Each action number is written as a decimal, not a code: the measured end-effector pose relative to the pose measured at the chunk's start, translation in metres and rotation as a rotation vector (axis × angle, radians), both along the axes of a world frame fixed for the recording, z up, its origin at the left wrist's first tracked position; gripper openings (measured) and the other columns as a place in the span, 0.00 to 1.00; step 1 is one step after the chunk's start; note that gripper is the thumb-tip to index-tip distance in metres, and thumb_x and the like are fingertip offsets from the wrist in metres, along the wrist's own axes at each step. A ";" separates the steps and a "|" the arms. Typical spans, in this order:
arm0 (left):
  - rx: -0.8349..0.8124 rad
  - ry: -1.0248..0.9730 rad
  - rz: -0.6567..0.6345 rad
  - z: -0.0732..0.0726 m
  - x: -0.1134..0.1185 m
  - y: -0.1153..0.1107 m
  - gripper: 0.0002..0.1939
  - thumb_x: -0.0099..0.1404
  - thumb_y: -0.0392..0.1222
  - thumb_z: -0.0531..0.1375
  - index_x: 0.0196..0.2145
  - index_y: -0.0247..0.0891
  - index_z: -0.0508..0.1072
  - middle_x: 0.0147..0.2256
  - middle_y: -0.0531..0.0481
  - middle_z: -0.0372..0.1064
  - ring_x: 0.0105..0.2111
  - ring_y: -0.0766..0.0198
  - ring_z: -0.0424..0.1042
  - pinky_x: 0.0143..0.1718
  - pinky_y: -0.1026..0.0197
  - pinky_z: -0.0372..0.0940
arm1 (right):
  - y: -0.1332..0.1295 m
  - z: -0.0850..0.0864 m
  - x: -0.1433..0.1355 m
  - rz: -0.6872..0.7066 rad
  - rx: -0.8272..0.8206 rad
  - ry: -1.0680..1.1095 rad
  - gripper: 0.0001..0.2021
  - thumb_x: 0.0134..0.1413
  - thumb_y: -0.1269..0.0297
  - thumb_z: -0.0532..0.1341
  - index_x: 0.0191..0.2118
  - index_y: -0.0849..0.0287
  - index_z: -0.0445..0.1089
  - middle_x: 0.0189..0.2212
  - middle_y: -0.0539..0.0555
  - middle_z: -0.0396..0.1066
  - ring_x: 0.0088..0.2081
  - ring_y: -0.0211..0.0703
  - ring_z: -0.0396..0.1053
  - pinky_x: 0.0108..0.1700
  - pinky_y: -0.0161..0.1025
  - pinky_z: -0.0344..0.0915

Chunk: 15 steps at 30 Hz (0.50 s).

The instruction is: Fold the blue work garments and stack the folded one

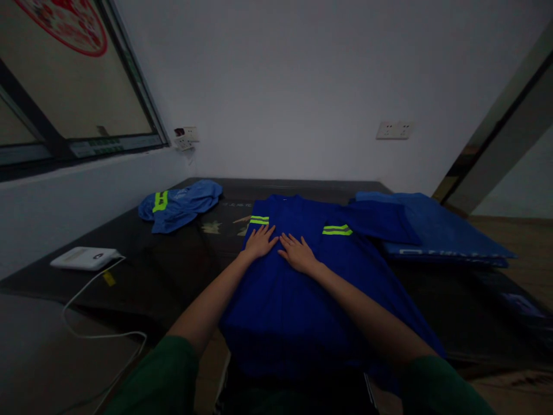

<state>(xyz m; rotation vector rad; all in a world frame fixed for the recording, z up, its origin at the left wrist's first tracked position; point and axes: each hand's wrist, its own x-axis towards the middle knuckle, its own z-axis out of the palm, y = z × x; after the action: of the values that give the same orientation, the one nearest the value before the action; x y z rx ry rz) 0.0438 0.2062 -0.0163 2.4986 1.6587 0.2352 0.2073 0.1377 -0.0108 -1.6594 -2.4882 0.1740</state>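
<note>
A dark blue garment [280, 300] with yellow-green striped bands lies spread on the black table [173, 253], its lower part hanging over the front edge. My left hand [261, 242] rests flat on its upper left part, just below one striped band, fingers spread. Beside it, my right hand [297, 252] lies flat on the middle of the cloth, fingers apart. The fingertips of the two hands are close together. To the right, a sleeve of the garment reaches over a folded blue stack [449, 230].
A crumpled lighter blue garment [185, 204] with a yellow-green band lies at the back left. Nearer on the left is a white device [86, 258] with a cable [82, 336] hanging off the table. Behind stands a wall with sockets [394, 130]; a window [78, 80] is at the left.
</note>
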 end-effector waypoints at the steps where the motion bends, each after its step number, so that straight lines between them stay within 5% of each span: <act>1: -0.002 0.008 0.011 -0.001 -0.001 0.000 0.31 0.71 0.56 0.43 0.66 0.41 0.49 0.67 0.43 0.44 0.67 0.51 0.42 0.64 0.43 0.42 | 0.000 0.000 0.002 0.003 -0.004 -0.004 0.29 0.66 0.53 0.44 0.68 0.62 0.47 0.68 0.58 0.43 0.68 0.53 0.41 0.64 0.61 0.40; 15: 0.008 0.060 0.060 -0.006 -0.003 0.004 0.32 0.69 0.60 0.40 0.67 0.48 0.47 0.68 0.51 0.42 0.67 0.56 0.41 0.65 0.45 0.40 | -0.010 -0.004 0.000 0.031 0.021 0.065 0.31 0.65 0.50 0.44 0.68 0.59 0.46 0.67 0.57 0.44 0.67 0.52 0.43 0.65 0.60 0.41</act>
<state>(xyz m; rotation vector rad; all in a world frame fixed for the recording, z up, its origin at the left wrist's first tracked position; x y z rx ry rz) 0.0412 0.2100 -0.0227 2.4872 1.7603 0.1754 0.2077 0.1281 -0.0149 -1.5813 -2.4604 0.2014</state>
